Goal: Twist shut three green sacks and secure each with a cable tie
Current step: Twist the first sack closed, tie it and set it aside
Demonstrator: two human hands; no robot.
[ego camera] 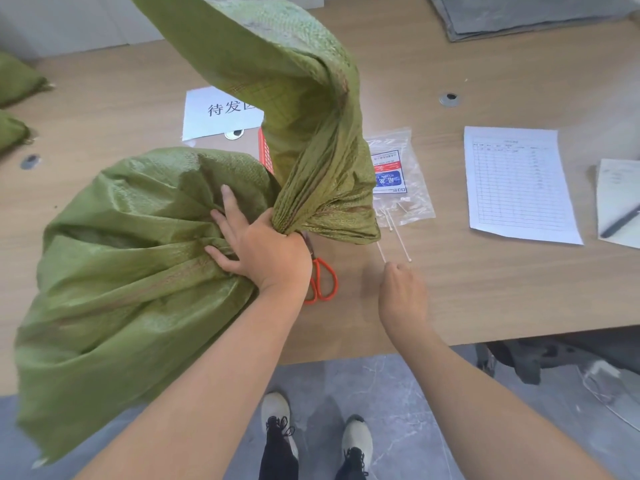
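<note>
A full green woven sack (131, 258) rests on the wooden table's front edge at the left. Its gathered neck rises and flops over to the right. My left hand (256, 244) grips that neck tightly where it is bunched. Two white cable ties (398, 233) stick out of a clear plastic bag (401, 174) lying just right of the sack. My right hand (401, 292) is beside the near ends of the ties, fingers curled, fingertips at one tie's end; whether it pinches the tie I cannot tell.
Orange-handled scissors (323, 280) lie under my left wrist. A printed form (516, 185) and a notepad with a pen (620, 221) sit at the right. A white sign (221, 112) lies behind the sack. Two more green sacks (15, 81) are at the far left.
</note>
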